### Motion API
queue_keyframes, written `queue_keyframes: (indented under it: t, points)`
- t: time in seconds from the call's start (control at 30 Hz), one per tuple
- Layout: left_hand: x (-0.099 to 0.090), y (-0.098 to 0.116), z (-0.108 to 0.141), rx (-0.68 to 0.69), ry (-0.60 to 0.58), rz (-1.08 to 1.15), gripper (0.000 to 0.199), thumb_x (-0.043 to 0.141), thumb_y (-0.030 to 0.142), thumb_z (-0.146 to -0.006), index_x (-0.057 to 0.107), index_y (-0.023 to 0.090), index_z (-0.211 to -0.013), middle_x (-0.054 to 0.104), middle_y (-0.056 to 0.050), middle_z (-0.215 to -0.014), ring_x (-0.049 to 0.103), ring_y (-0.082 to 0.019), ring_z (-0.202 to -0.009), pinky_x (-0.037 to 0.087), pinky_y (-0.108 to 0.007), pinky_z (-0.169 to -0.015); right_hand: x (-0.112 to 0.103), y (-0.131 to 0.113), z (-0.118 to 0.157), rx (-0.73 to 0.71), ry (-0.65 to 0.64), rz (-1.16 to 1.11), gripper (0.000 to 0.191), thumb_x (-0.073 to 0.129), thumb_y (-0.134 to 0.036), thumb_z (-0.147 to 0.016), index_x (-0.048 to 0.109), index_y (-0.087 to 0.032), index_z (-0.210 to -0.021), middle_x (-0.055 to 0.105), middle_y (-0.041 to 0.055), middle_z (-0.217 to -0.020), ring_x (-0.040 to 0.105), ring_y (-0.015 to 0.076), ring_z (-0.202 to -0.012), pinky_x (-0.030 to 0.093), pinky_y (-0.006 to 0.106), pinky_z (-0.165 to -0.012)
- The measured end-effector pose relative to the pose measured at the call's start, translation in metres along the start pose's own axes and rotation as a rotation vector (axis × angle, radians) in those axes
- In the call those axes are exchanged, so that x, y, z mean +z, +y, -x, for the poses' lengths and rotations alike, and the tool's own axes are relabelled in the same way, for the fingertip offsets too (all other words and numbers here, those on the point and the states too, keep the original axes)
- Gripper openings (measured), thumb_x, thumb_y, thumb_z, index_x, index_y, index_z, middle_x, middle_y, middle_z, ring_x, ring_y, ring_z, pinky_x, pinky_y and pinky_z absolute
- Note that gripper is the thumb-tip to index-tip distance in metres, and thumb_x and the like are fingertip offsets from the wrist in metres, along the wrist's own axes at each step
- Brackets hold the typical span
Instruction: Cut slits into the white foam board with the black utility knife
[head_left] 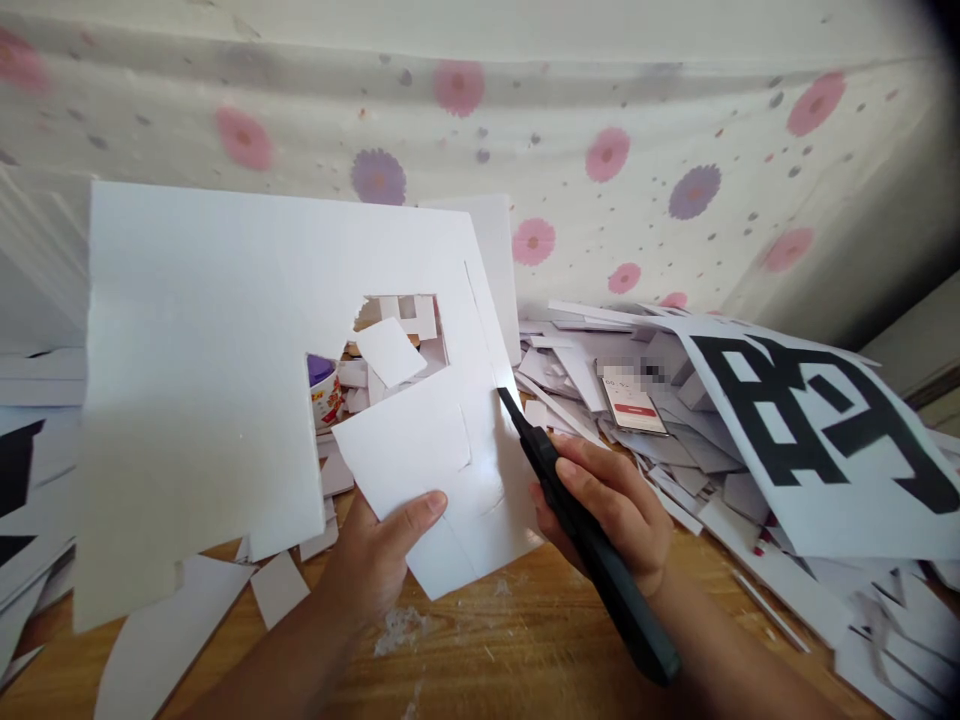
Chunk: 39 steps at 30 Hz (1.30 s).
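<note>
A large white foam board is held up over the wooden table, with a jagged-edged opening cut through its middle. My left hand grips its lower part, thumb on the front face and the other fingers hidden behind. In my right hand is a black-handled knife, its narrow dark blade pointing up and left. The blade's tip touches or lies just over the board near the right edge. Thin cut lines run along that edge and below the opening. A loose white piece shows within the opening.
White scraps are heaped on the right, with a lit phone on them. A sheet with black characters lies at the right. Behind the opening stands a purple-topped cup. A flowered curtain hangs behind the wooden table.
</note>
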<state>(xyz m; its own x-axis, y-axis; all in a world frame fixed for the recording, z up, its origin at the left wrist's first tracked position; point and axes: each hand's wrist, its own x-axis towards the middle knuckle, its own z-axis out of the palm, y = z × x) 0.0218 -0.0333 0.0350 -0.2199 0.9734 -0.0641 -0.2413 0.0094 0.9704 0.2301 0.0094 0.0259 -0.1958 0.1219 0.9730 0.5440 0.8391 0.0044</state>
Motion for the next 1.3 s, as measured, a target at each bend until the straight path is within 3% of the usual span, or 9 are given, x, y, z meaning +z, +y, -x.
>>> queue_keyframes:
  t: [0.27,0.53,0.7,0.93,1.3]
  points:
    - [0.002,0.000,-0.002,0.022,0.022,0.043,0.074,0.081,0.036,-0.063,0.056,0.016,-0.129,0.071,-0.011,-0.105,0.064,-0.033,-0.102,0.052,-0.043,-0.088,0.001,-0.001,-0.002,0.000,-0.011,-0.019,0.055,0.076,-0.009,-0.067,0.060,-0.015,-0.120,0.069,0.0134,-0.112,0.072,0.0253,-0.087,0.066,0.038,-0.066]
    - [0.001,0.000,-0.004,-0.002,0.035,0.092,0.079,0.082,0.034,-0.062,0.052,0.015,-0.132,0.072,-0.011,-0.102,0.066,-0.031,-0.094,0.055,-0.038,-0.077,0.004,0.001,0.002,-0.014,-0.013,-0.063,0.057,0.076,-0.005,-0.065,0.061,-0.012,-0.120,0.068,0.0156,-0.113,0.071,0.0264,-0.091,0.066,0.037,-0.069]
    - [-0.002,0.002,-0.007,0.003,0.012,0.144,0.082,0.083,0.031,-0.062,0.049,0.017,-0.135,0.071,-0.010,-0.105,0.066,-0.031,-0.097,0.056,-0.038,-0.079,0.004,0.000,0.002,-0.020,-0.018,-0.059,0.053,0.076,-0.007,-0.067,0.061,-0.012,-0.118,0.068,0.0149,-0.111,0.071,0.0253,-0.090,0.065,0.036,-0.070]
    - [-0.004,0.002,-0.010,0.007,-0.011,0.165,0.051,0.083,0.030,-0.064,0.064,0.013,-0.108,0.072,-0.010,-0.097,0.068,-0.028,-0.087,0.057,-0.034,-0.070,0.006,-0.003,0.007,0.025,-0.022,-0.058,0.051,0.075,-0.006,-0.067,0.062,-0.011,-0.116,0.068,0.0173,-0.111,0.070,0.0260,-0.092,0.063,0.039,-0.071]
    - [-0.003,0.001,-0.013,0.054,0.012,0.196,0.048,0.082,0.027,-0.064,0.066,0.014,-0.108,0.072,-0.011,-0.101,0.067,-0.029,-0.092,0.057,-0.035,-0.076,0.009,-0.005,0.007,0.031,-0.013,-0.079,0.055,0.075,-0.005,-0.068,0.060,-0.015,-0.120,0.068,0.0143,-0.113,0.070,0.0255,-0.092,0.064,0.038,-0.071]
